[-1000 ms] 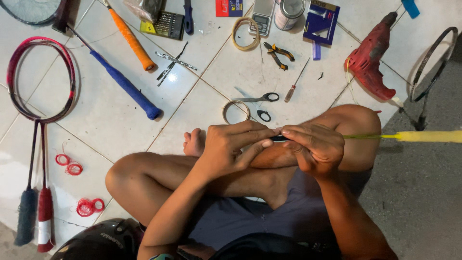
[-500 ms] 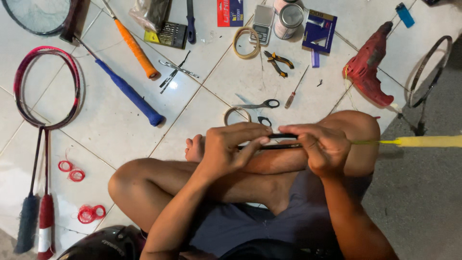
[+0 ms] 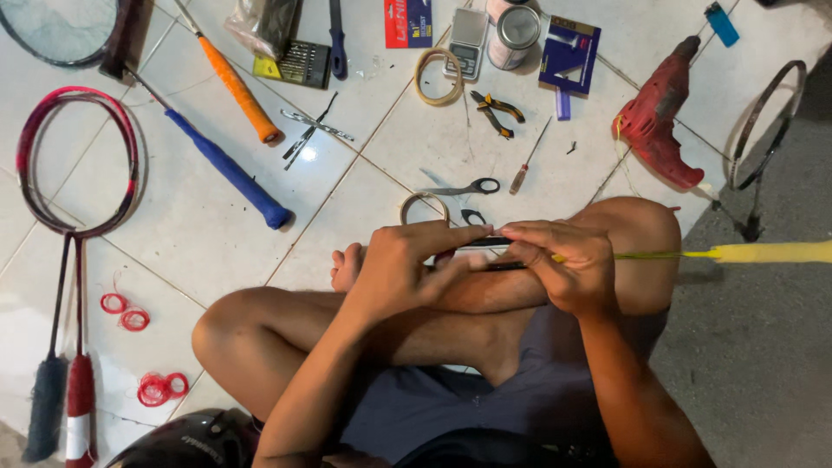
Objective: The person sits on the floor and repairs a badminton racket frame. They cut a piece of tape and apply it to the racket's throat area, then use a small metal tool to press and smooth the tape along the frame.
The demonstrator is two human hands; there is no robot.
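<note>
While I sit cross-legged on the tiles, my left hand [image 3: 406, 270] pinches one end of a thin dark racket shaft [image 3: 496, 253], fingers closed on it. My right hand [image 3: 565, 264] clamps the other end. It lies level, running left to right toward the yellow grip [image 3: 767, 252] (well beyond my fingers). Above my fingers lie a red flat package [image 3: 408, 22] and a blue package [image 3: 568, 57].

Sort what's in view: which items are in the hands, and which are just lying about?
In hand: left hand and right hand grip a thin dark shaft with a yellow handle.

Lying about: scissors, red drill, pliers, tape roll, blue-handled racket.
</note>
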